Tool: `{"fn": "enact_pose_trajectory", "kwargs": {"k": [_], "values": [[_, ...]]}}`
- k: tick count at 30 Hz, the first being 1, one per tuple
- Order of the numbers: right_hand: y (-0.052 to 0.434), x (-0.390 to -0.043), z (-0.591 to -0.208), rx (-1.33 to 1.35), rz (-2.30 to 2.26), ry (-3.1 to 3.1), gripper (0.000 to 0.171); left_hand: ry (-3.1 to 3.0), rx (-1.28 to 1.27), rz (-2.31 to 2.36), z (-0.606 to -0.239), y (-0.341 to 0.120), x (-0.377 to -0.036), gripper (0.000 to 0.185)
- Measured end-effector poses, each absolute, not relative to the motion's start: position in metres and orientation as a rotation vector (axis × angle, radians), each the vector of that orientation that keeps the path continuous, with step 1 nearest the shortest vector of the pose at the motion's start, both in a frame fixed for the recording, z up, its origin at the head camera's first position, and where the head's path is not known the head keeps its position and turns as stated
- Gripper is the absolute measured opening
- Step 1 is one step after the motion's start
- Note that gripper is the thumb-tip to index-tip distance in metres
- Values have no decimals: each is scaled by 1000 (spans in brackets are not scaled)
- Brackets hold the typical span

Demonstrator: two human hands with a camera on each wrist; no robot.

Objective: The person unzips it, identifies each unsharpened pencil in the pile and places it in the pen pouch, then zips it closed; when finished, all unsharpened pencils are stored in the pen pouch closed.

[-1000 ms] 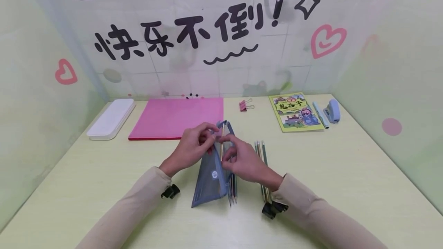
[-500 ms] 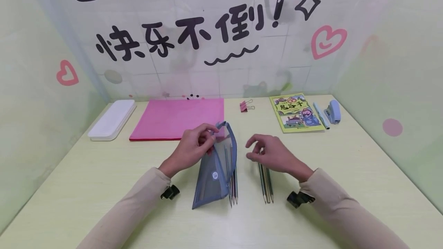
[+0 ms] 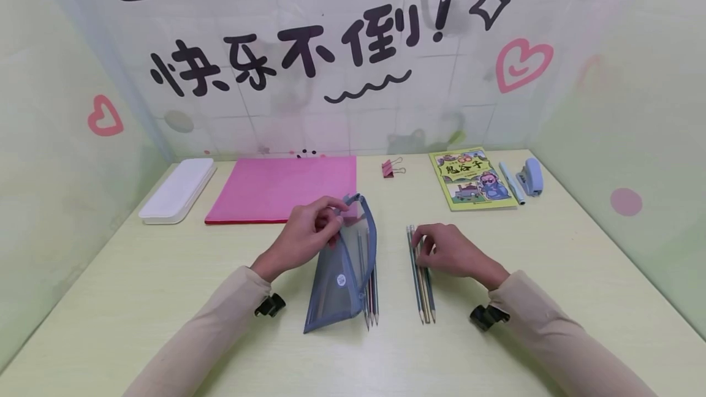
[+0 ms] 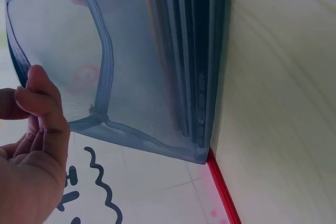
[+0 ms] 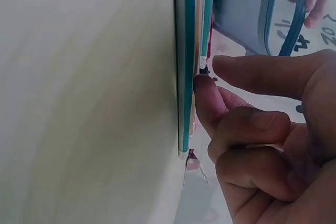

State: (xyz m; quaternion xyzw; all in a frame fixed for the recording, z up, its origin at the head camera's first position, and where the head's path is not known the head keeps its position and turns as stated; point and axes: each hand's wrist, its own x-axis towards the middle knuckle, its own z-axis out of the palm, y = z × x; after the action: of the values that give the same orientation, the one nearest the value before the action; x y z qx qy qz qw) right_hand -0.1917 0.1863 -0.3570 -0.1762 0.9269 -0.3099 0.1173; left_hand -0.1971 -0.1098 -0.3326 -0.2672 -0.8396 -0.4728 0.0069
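Note:
A blue-grey mesh zip pencil pouch (image 3: 337, 287) stands on the table, its zip mouth spread. My left hand (image 3: 309, 231) pinches the pouch's rim between thumb and fingers, seen too in the left wrist view. Long pencils (image 4: 184, 77) show through the mesh. Pencil tips (image 3: 372, 317) stick out at the pouch's right side; which pencils lie inside I cannot tell. To the right lies a row of pencils (image 3: 421, 299), green and gold. My right hand (image 3: 452, 251) is over their eraser ends; in the right wrist view one fingertip meets the pencils (image 5: 185, 77), with the thumb and finger apart.
Behind the pouch lies a pink folder (image 3: 292, 189), with a white case (image 3: 178, 191) to its left. A pink binder clip (image 3: 390, 168) sits near the back wall. A yellow booklet (image 3: 471, 179), a light blue pen (image 3: 512, 184) and a blue stapler (image 3: 531, 177) lie back right.
My right hand has left the pouch's mouth, where it held a gold pencil, and moved right and down onto the row of pencils. The left hand has kept its grip on the pouch.

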Motion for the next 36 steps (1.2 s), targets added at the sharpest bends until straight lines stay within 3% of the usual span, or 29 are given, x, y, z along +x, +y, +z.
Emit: {"fn": "enact_pose_trajectory", "kwargs": {"k": [18, 36], "values": [[160, -190, -355, -515, -642, 2756, 19, -2627, -827, -1481, -332, -118, -197, 19], [150, -193, -326, -381, -1288, 2513, 35, -2652, -812, -1468, -331, -118, -194, 19]]}}
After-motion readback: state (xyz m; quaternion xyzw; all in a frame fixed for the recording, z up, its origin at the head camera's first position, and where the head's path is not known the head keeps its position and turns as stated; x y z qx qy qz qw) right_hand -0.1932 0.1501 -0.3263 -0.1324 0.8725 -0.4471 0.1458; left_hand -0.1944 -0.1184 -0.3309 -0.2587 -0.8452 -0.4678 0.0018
